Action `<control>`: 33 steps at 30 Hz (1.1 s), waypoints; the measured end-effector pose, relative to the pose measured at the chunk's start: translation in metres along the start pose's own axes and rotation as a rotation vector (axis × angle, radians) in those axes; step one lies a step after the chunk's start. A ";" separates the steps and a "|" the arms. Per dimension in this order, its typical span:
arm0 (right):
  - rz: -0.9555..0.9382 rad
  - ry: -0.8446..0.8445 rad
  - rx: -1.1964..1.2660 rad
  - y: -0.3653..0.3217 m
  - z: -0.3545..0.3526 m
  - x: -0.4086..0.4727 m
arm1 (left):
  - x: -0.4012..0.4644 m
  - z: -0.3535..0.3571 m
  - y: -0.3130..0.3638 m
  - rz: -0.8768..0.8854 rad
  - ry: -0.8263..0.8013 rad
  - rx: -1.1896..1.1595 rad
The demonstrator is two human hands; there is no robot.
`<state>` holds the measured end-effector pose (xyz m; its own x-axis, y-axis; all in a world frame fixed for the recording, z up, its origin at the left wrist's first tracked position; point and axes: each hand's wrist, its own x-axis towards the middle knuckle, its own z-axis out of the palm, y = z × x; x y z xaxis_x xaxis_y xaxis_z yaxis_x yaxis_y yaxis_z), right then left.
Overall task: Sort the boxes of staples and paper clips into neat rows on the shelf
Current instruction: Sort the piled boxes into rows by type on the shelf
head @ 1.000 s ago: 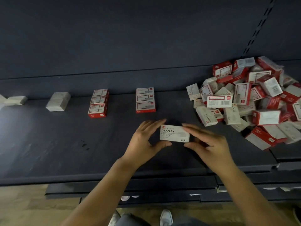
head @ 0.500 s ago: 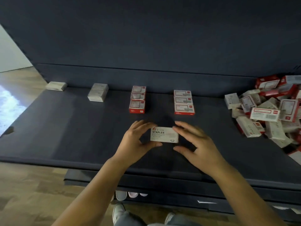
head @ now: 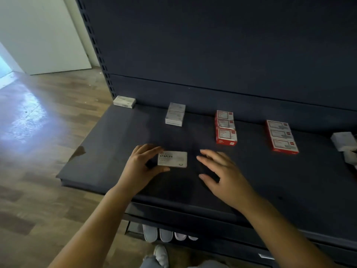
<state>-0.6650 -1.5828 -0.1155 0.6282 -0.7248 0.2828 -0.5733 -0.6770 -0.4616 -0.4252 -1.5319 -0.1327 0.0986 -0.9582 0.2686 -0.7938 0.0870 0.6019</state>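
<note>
My left hand (head: 142, 165) pinches a white box marked STAPLES (head: 172, 159) by its left end, just above the dark shelf (head: 108, 151). Off to the right of the box, my right hand (head: 222, 174) hovers with fingers spread and touches nothing. Further back stand two short rows of red-and-white boxes (head: 225, 127) (head: 281, 136), a row of white boxes (head: 175, 114) and a single white box (head: 124, 101) at the far left corner.
A few boxes of the loose pile (head: 344, 142) show at the right edge. The shelf's left end drops off to wooden floor (head: 38, 151). Below the front edge sit lower shelves and shoes (head: 160, 235).
My right hand has let go of the STAPLES box and drawn off to the right. The left hand carries the box leftward, and my view has swung left, away from the pile.
</note>
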 end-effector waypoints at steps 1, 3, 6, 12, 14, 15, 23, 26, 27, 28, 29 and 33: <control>-0.001 -0.009 -0.011 -0.005 0.007 0.007 | 0.000 -0.007 -0.010 -0.007 -0.002 0.017; 0.004 -0.030 -0.019 -0.015 0.018 0.019 | 0.003 -0.016 -0.029 0.005 -0.003 0.064; 0.008 -0.045 -0.035 -0.025 0.030 0.034 | 0.010 -0.024 -0.049 -0.002 0.010 0.098; 0.045 -0.069 -0.043 -0.037 0.042 0.051 | 0.032 -0.033 -0.073 -0.069 0.032 0.168; 0.043 -0.064 -0.062 -0.039 0.044 0.056 | 0.042 -0.042 -0.084 -0.125 0.035 0.221; 0.042 -0.062 -0.068 -0.040 0.045 0.059 | 0.048 -0.047 -0.090 -0.159 0.029 0.255; 0.005 -0.061 -0.065 -0.056 0.058 0.086 | 0.076 -0.078 -0.137 -0.329 -0.082 0.403; 0.000 -0.075 -0.056 -0.060 0.064 0.093 | 0.088 -0.082 -0.143 -0.331 -0.105 0.453; 0.000 -0.079 -0.054 -0.061 0.066 0.095 | 0.092 -0.083 -0.144 -0.326 -0.106 0.464; 0.005 -0.085 -0.052 -0.061 0.067 0.096 | 0.096 -0.083 -0.145 -0.316 -0.101 0.472; 0.012 -0.091 -0.051 -0.062 0.068 0.098 | 0.099 -0.082 -0.145 -0.302 -0.092 0.478; 0.034 -0.109 -0.051 -0.062 0.069 0.103 | 0.113 -0.078 -0.150 -0.267 -0.065 0.535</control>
<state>-0.5283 -1.6063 -0.1160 0.6595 -0.7314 0.1733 -0.6199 -0.6596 -0.4250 -0.2476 -1.6322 -0.1339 0.3128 -0.9441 0.1038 -0.9402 -0.2922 0.1753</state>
